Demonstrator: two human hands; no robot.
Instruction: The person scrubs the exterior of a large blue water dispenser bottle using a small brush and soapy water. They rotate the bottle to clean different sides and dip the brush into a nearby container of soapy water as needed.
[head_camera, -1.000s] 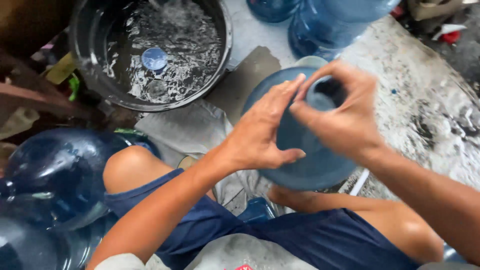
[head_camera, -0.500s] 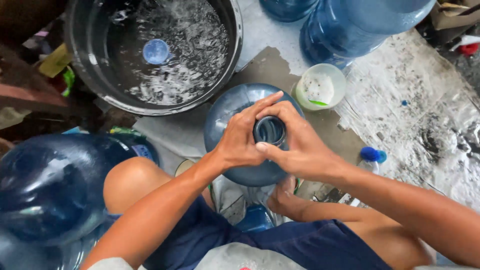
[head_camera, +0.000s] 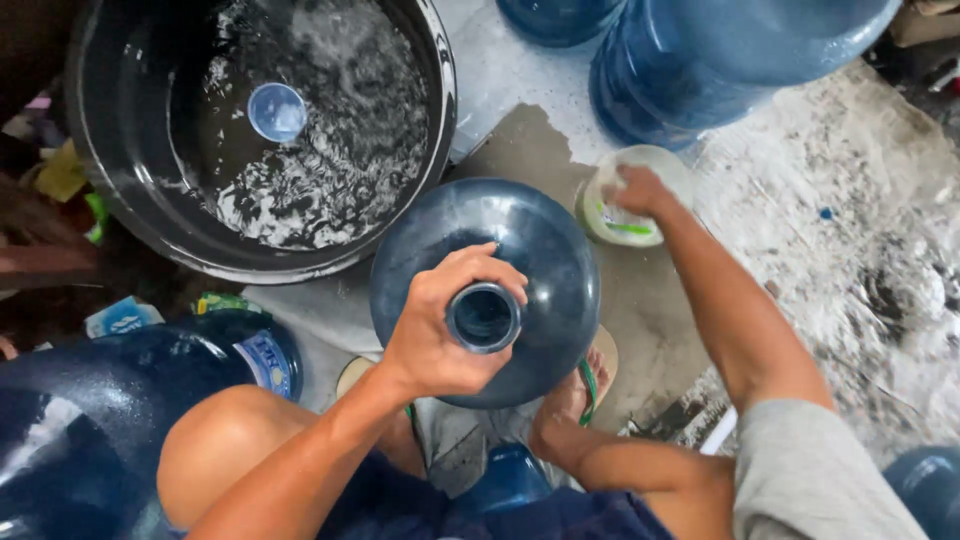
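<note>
Soapy water (head_camera: 330, 170) in black basin (head_camera: 440, 100)

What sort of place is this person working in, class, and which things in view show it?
Probably a water-jug washing or refilling spot. The left hand grips an open blue jug, more big jugs stand around, and a black tub holds sudsy water on wet concrete.

Water jug (head_camera: 500, 270) stands upright dead centre. Behind and left of it, the wash basin (head_camera: 100, 170), a small cap (head_camera: 277, 111) floating in its water. Just right of the jug, a small tub (head_camera: 625, 220); beyond that, two more big bottles (head_camera: 720, 60). Another jug (head_camera: 90, 420) lies left, nearer the person.
</note>
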